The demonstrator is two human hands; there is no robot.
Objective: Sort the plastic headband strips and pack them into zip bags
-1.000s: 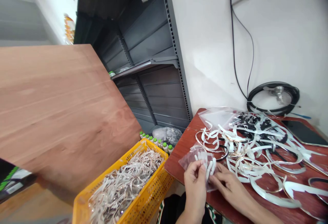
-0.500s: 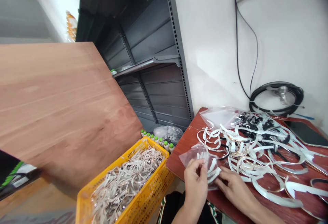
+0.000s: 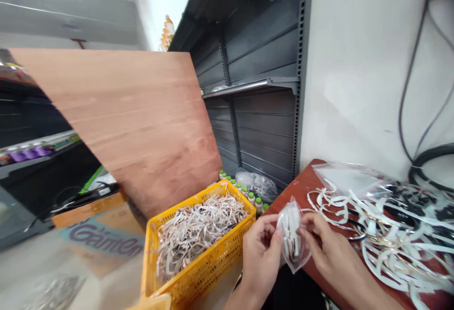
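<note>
Both my hands hold a small clear plastic bag [image 3: 293, 239] with white curved strips inside, lifted off the red-brown table [image 3: 303, 184] near its left edge. My left hand [image 3: 260, 255] pinches the bag's left side with thumb and fingers. My right hand [image 3: 324, 248] grips its right side. A tangle of white, gold and black curved bands [image 3: 386, 225] lies on the table to the right of my hands.
A yellow plastic basket [image 3: 198, 258] full of pale strips stands below the table's left edge. A large wooden board [image 3: 135, 120] leans behind it. Small green-capped bottles [image 3: 244, 191] stand by grey metal shelving [image 3: 262, 87]. A cardboard box [image 3: 95, 239] lies at the left. Black cables [image 3: 425, 154] hang on the wall.
The view has swung left and the bag has been lifted from the table surface up between both hands, held more upright. The basket now sits nearer the middle of the view.
</note>
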